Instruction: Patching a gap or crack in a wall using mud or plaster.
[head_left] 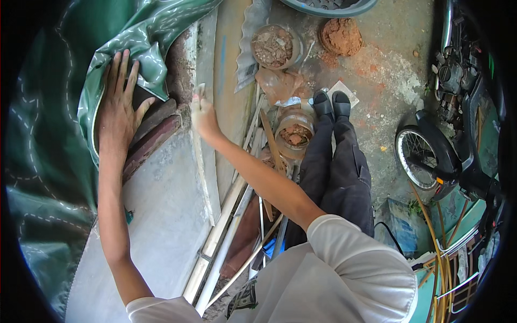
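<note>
A stained concrete floor point(388, 32) backs the scene, its corners lost to the black rim. At far left, a green sheet point(43, 134) with white dashed lines runs out of view, its folds hiding what lies beneath. Your left hand point(119, 107) rests back-up on the sheet's bunched edge, fingers spread and unclenched, thumb toward some dark brown pieces point(156, 121); your palm is hidden. A pale panel point(156, 215) spreads below them, partly behind your left forearm. Your right hand point(204, 118) is blurred over a narrow grey strip point(211, 183), fingers pointing up the view; whether it grips anything is impossible to make out. Right of the strip, long poles point(215, 242) slant past, and round tubs point(298, 48) of rubble stand near your shoes point(341, 102). Floor stretches from there to a motorcycle point(449, 134), cut off at right.
</note>
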Demonstrator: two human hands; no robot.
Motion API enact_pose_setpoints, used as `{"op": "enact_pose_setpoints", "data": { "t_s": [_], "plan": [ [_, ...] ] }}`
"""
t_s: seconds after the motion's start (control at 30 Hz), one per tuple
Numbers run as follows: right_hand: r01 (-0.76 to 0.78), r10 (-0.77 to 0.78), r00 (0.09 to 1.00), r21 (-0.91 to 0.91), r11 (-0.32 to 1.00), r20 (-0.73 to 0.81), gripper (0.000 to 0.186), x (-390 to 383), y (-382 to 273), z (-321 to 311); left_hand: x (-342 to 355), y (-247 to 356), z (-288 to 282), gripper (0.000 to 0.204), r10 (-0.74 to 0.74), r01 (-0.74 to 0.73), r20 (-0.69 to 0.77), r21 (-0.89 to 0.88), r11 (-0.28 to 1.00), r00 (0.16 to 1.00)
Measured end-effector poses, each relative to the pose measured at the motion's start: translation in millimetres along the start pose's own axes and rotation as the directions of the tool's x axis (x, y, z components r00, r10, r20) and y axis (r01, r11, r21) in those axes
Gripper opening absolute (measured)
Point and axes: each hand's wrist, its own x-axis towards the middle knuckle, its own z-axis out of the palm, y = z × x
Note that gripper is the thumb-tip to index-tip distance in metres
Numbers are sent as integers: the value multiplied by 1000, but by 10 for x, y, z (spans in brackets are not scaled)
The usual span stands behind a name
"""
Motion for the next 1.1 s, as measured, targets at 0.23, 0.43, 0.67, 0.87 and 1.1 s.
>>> {"op": "enact_pose_setpoints", "data": {
  "t_s": [0.23, 0.43, 0.67, 0.87, 1.1],
  "plan": [
    [-159, 148, 979, 71, 985, 142, 51, -27, -27, 95, 9, 20, 4, 83, -8, 7, -14, -39, 999, 1000],
    [89, -130, 966, -185, 979, -224, 52, 149, -33, 121, 25, 23, 12, 82, -21, 20, -22, -72, 997, 1000],
    [-185, 185, 983, -23, 982, -12, 55, 83, 128, 120, 55, 9, 2, 81, -33, 32, -5, -122, 992, 999],
    [319, -398, 836, -255, 913, -378, 55, 197, -12, 154, 56, 1, 29, 79, -44, 46, 20, -108, 993, 999],
    [84, -107, 984, -152, 985, -144, 48, 139, -62, 143, 30, -3, 116, 79, -54, 41, -54, -219, 975, 997]
  ]
}}
